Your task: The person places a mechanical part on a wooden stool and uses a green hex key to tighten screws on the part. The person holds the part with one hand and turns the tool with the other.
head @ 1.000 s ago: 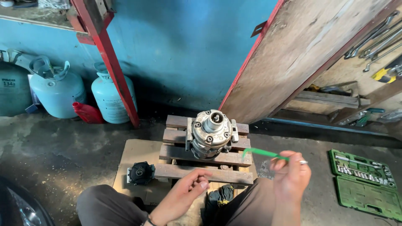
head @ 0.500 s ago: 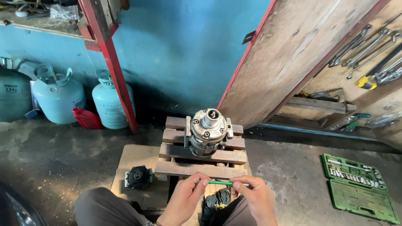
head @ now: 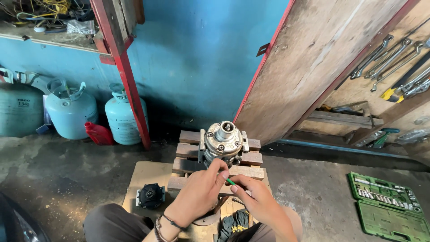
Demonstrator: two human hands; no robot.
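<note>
Left hand point(head: 197, 193) and right hand point(head: 256, 201) meet just below the metal compressor point(head: 222, 143), both pinching a thin green ring point(head: 230, 181) between fingertips. The compressor stands upright on a small wooden pallet point(head: 190, 152). A black round part point(head: 150, 196) lies to the left on the cardboard sheet point(head: 145, 175).

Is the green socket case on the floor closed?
No, the socket case lies open on the floor at the right, with its sockets showing.
</note>
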